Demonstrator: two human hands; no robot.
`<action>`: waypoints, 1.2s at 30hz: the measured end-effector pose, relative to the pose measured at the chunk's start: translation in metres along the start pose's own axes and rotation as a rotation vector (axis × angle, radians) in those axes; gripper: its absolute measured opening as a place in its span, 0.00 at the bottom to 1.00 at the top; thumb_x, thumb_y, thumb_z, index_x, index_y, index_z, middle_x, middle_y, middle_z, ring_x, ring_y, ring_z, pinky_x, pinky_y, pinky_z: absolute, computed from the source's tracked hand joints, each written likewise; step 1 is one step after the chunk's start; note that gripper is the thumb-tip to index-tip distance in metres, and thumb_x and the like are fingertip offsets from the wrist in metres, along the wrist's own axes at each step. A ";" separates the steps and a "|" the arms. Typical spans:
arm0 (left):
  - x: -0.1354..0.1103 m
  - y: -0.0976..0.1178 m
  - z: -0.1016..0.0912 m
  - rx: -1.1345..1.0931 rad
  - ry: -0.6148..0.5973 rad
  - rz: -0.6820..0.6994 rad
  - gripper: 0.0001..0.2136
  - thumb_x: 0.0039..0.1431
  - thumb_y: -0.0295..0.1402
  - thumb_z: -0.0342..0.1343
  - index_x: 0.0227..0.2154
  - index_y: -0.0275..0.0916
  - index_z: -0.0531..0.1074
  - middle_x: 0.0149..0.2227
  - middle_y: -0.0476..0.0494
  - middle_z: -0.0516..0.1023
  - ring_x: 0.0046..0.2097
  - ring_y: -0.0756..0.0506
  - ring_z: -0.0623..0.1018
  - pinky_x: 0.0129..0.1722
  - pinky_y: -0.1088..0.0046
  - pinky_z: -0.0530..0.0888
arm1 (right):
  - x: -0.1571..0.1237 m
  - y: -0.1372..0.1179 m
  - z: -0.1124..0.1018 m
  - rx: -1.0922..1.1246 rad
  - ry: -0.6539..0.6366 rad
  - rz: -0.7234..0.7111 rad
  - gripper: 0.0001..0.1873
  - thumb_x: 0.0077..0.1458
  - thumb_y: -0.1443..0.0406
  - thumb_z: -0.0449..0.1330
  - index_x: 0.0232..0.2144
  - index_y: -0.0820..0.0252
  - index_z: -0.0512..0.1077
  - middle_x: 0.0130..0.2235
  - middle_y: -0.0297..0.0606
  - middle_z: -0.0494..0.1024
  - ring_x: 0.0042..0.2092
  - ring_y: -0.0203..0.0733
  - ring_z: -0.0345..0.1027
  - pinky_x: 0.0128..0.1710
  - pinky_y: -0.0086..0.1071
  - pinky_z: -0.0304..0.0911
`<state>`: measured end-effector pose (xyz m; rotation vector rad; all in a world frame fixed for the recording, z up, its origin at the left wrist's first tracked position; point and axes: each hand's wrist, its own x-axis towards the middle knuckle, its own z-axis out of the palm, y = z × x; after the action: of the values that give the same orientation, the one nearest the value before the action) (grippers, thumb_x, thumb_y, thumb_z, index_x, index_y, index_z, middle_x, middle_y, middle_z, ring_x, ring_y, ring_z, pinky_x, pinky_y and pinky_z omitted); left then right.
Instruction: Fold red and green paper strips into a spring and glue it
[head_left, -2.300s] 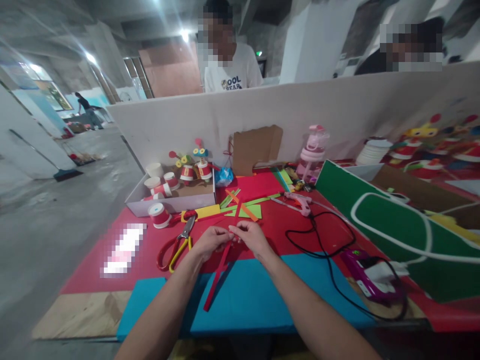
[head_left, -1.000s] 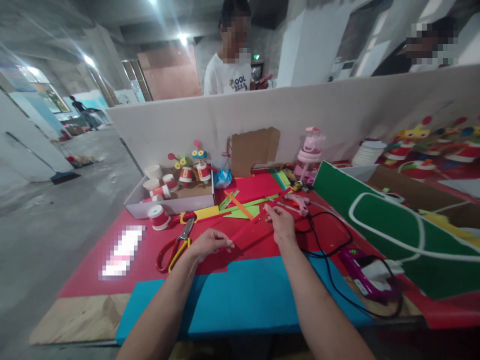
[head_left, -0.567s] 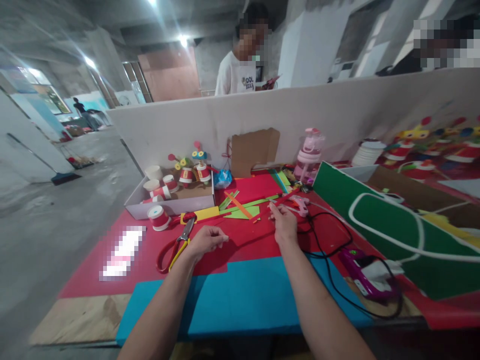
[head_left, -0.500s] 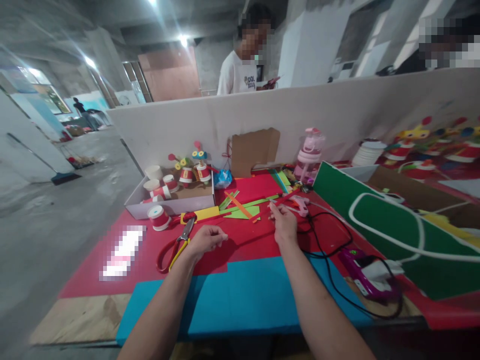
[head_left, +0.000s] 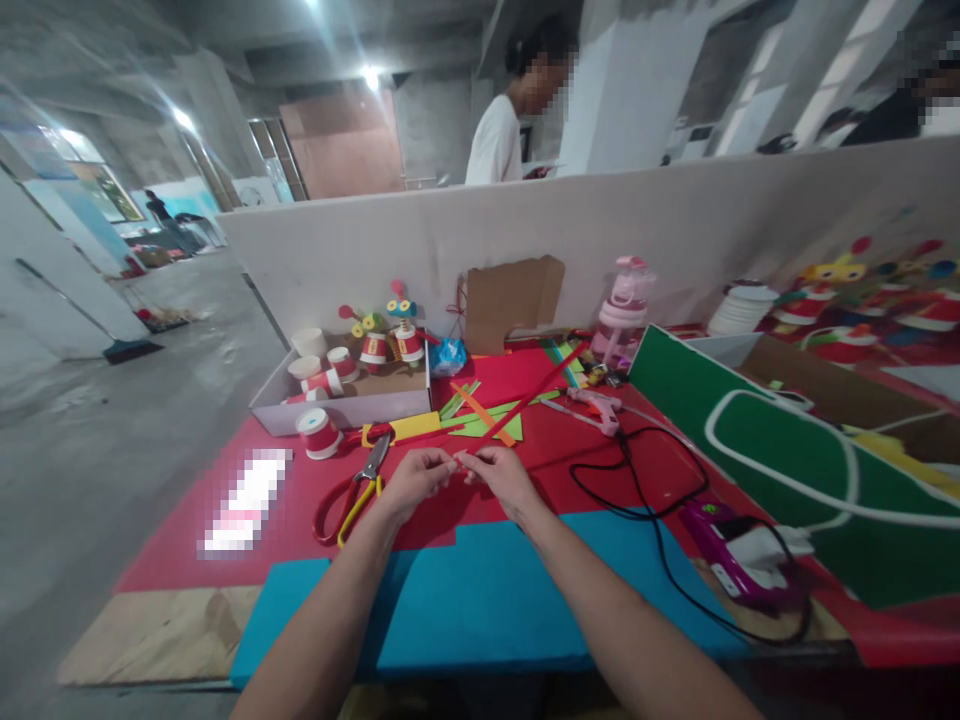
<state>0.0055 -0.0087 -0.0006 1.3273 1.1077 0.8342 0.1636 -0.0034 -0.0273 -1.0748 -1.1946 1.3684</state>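
Observation:
My left hand (head_left: pixel 417 478) and my right hand (head_left: pixel 501 474) meet over the red sheet (head_left: pixel 465 470), both pinching the near end of a long red paper strip (head_left: pixel 525 395). The strip slants up and away to the right, toward the pink bottle (head_left: pixel 624 305). Red-and-yellow scissors (head_left: pixel 352 490) lie just left of my left hand. Green, orange and yellow paper strips (head_left: pixel 480 412) lie beyond my fingers.
A blue sheet (head_left: pixel 480 600) covers the near table edge. A pink glue gun (head_left: pixel 596 405), black cable (head_left: pixel 637 490) and purple glue gun (head_left: pixel 731 560) lie right. A white box with paper-cup figures (head_left: pixel 352 385) stands left, a green board (head_left: pixel 787 450) right. A person in white (head_left: pixel 499 135) stands beyond the partition.
My right hand came back from the far right to join my left hand, and the red strip now points up and away. The person behind the partition moved right and turned sideways.

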 end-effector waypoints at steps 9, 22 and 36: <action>-0.005 0.004 -0.008 0.017 -0.094 -0.031 0.16 0.47 0.44 0.60 0.25 0.33 0.69 0.18 0.53 0.64 0.19 0.57 0.59 0.19 0.80 0.51 | 0.003 -0.008 -0.015 0.058 0.167 -0.059 0.21 0.39 0.49 0.66 0.18 0.63 0.73 0.17 0.32 0.70 0.20 0.33 0.63 0.24 0.27 0.59; -0.005 0.000 -0.033 0.040 -0.210 -0.022 0.14 0.49 0.41 0.61 0.27 0.33 0.72 0.18 0.51 0.66 0.19 0.56 0.61 0.18 0.81 0.53 | 0.017 -0.021 -0.059 0.324 0.421 -0.105 0.21 0.33 0.54 0.71 0.16 0.62 0.68 0.16 0.28 0.66 0.19 0.27 0.58 0.20 0.23 0.59; 0.002 -0.003 -0.011 -0.192 0.019 0.226 0.11 0.48 0.37 0.62 0.29 0.36 0.69 0.25 0.49 0.72 0.27 0.51 0.71 0.28 0.76 0.68 | -0.002 -0.010 -0.004 0.671 0.047 0.131 0.15 0.33 0.61 0.73 0.23 0.62 0.75 0.24 0.33 0.76 0.25 0.30 0.67 0.29 0.25 0.68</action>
<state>-0.0044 -0.0035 -0.0025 1.2990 0.8776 1.0931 0.1694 -0.0049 -0.0177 -0.6991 -0.5561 1.6666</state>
